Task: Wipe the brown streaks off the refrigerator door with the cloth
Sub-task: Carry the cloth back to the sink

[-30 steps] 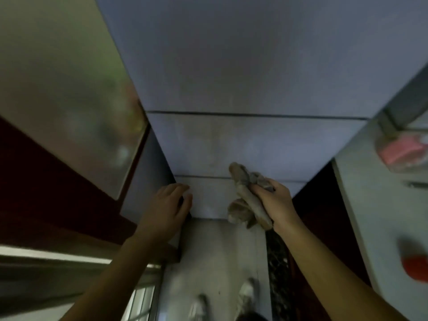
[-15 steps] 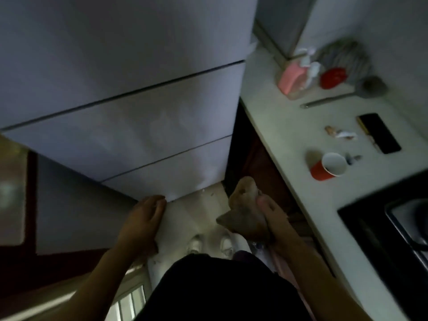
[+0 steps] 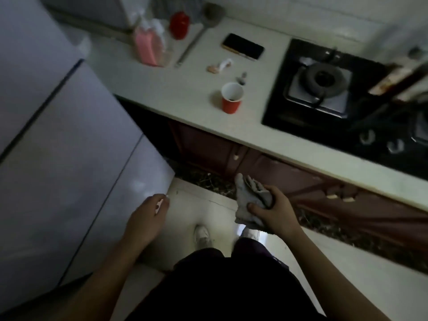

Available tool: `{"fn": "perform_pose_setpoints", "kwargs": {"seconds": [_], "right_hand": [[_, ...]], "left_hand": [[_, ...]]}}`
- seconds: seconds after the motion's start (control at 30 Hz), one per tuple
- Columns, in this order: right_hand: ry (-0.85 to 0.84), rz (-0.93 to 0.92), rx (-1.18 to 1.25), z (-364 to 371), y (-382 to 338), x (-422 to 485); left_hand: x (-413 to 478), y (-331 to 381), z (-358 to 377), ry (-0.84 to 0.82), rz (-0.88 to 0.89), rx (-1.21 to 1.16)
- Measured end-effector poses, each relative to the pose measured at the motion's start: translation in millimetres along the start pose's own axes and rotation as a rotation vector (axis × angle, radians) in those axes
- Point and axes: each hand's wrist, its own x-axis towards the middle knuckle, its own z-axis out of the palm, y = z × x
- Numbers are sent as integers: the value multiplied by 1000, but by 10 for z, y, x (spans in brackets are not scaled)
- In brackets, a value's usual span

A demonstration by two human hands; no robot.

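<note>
The pale grey refrigerator door (image 3: 69, 158) fills the left side, split by dark seams into panels. No brown streaks show on it in this dim, blurred frame. My right hand (image 3: 275, 212) is shut on a crumpled grey cloth (image 3: 250, 200), held over the floor in front of the lower cabinets, well right of the fridge. My left hand (image 3: 148, 216) hangs loosely curled by the bottom right corner of the lowest door panel, holding nothing; whether it touches the panel I cannot tell.
A white countertop (image 3: 185, 93) runs to the right with a red cup (image 3: 231, 98), a black phone (image 3: 243, 46), a pink bottle (image 3: 148, 47), a long-handled spoon (image 3: 196, 35) and a black gas hob (image 3: 335, 89). Dark red cabinets (image 3: 301, 181) stand below. My feet are on the pale floor (image 3: 203, 205).
The view has swung right, from the fridge door to the counter and hob. My right hand with the cloth has come away from the door; my left hand has left the door's lower edge.
</note>
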Motion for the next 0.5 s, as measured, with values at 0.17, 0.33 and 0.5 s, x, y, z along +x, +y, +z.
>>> {"fn": "perform_pose_setpoints", "kwargs": {"seconds": [0.17, 0.33, 0.5], "right_hand": [[265, 203, 39, -295, 728, -658], [456, 391, 198, -623, 1615, -1460], [622, 532, 351, -913, 2357, -2221]], "left_hand": [[136, 409, 384, -256, 113, 230], [94, 890, 960, -396, 241, 402], [-111, 1278, 1533, -491, 260, 510]]}}
